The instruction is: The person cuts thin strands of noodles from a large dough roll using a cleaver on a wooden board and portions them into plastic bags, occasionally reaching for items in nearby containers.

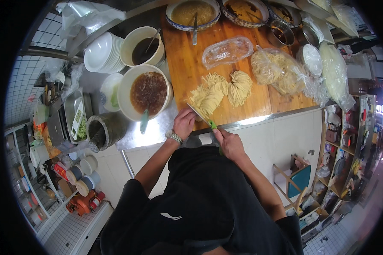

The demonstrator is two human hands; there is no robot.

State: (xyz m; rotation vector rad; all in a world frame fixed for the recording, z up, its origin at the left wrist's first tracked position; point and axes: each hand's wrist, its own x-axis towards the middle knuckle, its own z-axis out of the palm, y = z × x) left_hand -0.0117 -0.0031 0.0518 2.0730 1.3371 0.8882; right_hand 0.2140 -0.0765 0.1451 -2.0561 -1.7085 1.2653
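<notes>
My right hand (231,143) is closed around the green handle of a knife (198,112), whose blade slants up and left along the near edge of a wooden board (185,60). Beside the blade's far end is my left hand (184,122), wearing a metal watch, its fingers bent; whether they hold anything cannot be told. Just beyond the blade lies a pile of fresh noodles (209,95). A coiled bundle of noodles (240,88) touches its right side. Further right, more noodles fill a clear plastic bag (274,70).
Left of the board stand a tub of reddish-brown liquid (148,92), a tub of dark liquid (145,51), stacked white plates (99,52) and a stone mortar (107,130). Patterned bowls (193,14) line the far edge. A stool (298,180) stands on the floor at right.
</notes>
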